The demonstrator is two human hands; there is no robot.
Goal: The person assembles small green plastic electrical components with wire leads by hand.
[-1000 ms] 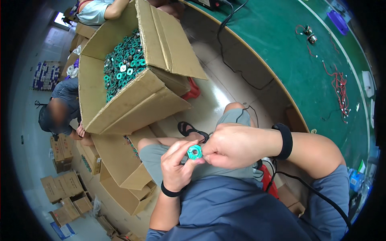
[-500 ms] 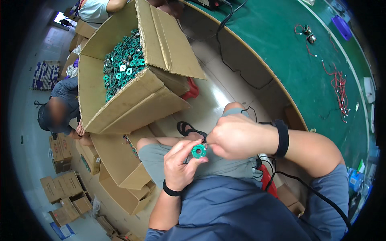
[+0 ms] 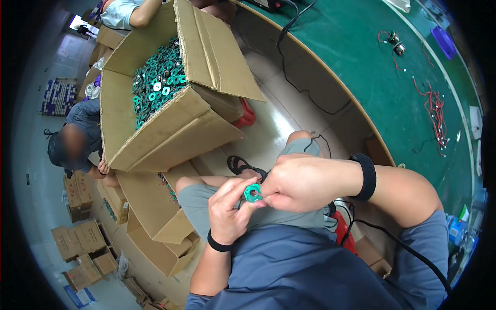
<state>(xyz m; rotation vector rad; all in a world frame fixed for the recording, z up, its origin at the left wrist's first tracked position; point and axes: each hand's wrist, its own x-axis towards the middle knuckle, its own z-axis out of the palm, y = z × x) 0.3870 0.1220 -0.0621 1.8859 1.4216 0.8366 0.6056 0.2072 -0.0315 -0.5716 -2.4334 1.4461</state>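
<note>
Over my lap, my left hand (image 3: 227,213) pinches a small green ring-shaped part (image 3: 249,198) between thumb and fingers. A hole shows in the middle of the part, which faces up. My right hand (image 3: 306,182) is closed in a pinch at the part's right edge, its fingertips touching or nearly touching it. Whatever my right fingers hold, if anything, is hidden by the hand. Both wrists wear black bands.
Ahead on the left, an open cardboard box (image 3: 155,147) holds many similar green parts (image 3: 160,77). The green table (image 3: 361,62) curves along the right, with red wires (image 3: 436,113) on it. A black cable (image 3: 398,249) runs beside my right arm. A person (image 3: 82,129) sits at left.
My right hand has moved down and closer against the green part's right edge. My left hand, still holding the part, has shifted slightly left.
</note>
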